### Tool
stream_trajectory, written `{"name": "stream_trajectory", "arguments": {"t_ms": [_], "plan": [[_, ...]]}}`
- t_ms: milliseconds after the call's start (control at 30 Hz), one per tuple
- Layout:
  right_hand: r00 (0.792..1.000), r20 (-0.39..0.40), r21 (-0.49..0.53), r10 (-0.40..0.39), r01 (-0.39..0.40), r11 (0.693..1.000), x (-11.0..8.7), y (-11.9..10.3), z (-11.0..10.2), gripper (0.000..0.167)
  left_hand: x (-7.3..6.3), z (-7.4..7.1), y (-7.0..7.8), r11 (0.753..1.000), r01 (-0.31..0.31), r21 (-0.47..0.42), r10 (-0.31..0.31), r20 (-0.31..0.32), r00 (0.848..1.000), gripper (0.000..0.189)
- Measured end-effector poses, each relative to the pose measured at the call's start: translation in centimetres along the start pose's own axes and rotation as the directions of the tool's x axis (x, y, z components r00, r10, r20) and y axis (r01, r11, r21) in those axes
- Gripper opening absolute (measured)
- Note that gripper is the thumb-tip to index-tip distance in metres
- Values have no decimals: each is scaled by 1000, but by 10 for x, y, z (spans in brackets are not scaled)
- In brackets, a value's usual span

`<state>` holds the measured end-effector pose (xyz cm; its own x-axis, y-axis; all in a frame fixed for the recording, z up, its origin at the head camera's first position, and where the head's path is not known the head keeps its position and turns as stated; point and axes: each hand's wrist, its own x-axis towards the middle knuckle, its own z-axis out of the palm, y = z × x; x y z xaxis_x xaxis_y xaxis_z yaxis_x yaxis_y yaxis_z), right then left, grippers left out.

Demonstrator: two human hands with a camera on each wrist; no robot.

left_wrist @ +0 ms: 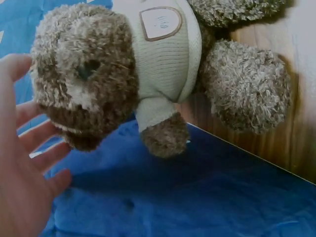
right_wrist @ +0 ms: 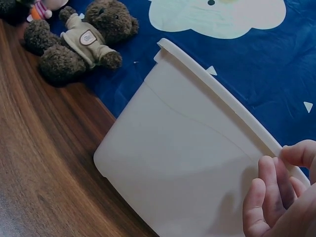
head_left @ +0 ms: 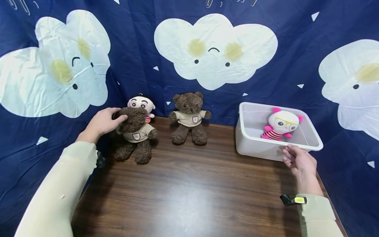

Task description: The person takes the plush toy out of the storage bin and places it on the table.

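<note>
My left hand (head_left: pixel 107 121) holds the head of a dark brown teddy bear (head_left: pixel 134 133) in a beige shirt. The left wrist view has the thumb on one side of the head and the fingers (left_wrist: pixel 37 136) behind it, partly hidden. This bear leans at the left of the table and partly covers a doll (head_left: pixel 141 102) with a pale face and black hair. With my right hand (head_left: pixel 302 163) I pinch the front rim of a pale grey plastic bin (head_left: pixel 257 148). Inside the bin lies a pink-and-white panda plush (head_left: pixel 284 121) with yellow glasses.
A second brown teddy bear (head_left: pixel 189 120) sits upright against the back curtain, between the held bear and the bin. Dark blue curtains (head_left: pixel 133 59) with cloud prints enclose the wooden table (head_left: pixel 189 184) at the back and both sides.
</note>
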<state>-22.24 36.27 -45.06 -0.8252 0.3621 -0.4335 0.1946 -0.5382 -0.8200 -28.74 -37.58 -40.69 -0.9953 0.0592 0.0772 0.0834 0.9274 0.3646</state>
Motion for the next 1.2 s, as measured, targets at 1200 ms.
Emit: {"name": "stream_trajectory", "arguments": {"t_ms": [1200], "plan": [[1000, -16, -19, 6, -7, 1000, 2, 0, 0, 11, 41, 26, 24, 970, 47, 238, -42, -27, 999, 99]]}}
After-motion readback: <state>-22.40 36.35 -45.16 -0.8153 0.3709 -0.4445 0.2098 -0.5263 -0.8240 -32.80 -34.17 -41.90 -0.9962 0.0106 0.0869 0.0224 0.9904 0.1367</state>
